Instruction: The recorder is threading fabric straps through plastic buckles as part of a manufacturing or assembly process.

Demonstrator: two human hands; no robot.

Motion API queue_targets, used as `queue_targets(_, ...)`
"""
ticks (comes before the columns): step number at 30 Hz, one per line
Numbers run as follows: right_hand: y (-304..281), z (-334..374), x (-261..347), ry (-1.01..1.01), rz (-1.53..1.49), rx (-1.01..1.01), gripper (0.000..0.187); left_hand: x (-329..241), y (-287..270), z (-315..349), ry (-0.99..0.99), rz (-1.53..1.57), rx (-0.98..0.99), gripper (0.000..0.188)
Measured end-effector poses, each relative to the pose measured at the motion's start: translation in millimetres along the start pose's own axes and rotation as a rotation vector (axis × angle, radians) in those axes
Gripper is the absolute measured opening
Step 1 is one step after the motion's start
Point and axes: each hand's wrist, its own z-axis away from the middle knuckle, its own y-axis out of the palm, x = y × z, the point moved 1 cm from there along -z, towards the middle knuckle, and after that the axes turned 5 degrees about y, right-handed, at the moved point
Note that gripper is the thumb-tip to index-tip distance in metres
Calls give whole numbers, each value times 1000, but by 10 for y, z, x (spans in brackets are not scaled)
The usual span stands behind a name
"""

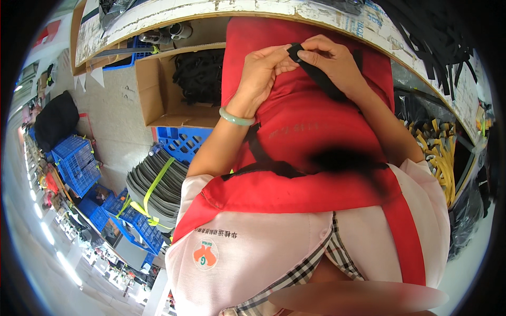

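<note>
Above my red apron [305,113] both hands meet on a black webbing strap [321,80]. My left hand [265,72], with a pale green bangle [236,117] on the wrist, pinches the strap's upper end, where it looks folded or looped. My right hand [333,60] grips the same end from the other side, thumb lying across it. From there the strap hangs down beneath my right hand over the apron. Whether a small buckle sits in the fold is too dark to tell.
Left of my lap stands an open cardboard box [158,89] of black pieces [199,76]. Below it are a blue crate [184,142] and a bundle of dark strips [155,184]. A worn white tabletop [211,15] curves across the front. Yellow strips [440,158] hang at right.
</note>
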Motion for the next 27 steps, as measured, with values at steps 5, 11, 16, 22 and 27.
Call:
queue_targets(5,102,204,263,-662,259,-242,14,-42,178,36,168,-156,-85,18)
queue_targets(11,-79,177,171,189,151,14,27,-8,193,89,351,-406,-75,15)
queue_targets(16,-58,73,67,176,-16,3,27,67,182,95,420,-466,-21,15)
queue_targets(22,-129,34,54,227,-279,140,21,11,111,87,416,-495,57,15)
queue_targets(27,-174,-106,47,50,-136,36,21,-397,114,402,350,-612,105,12)
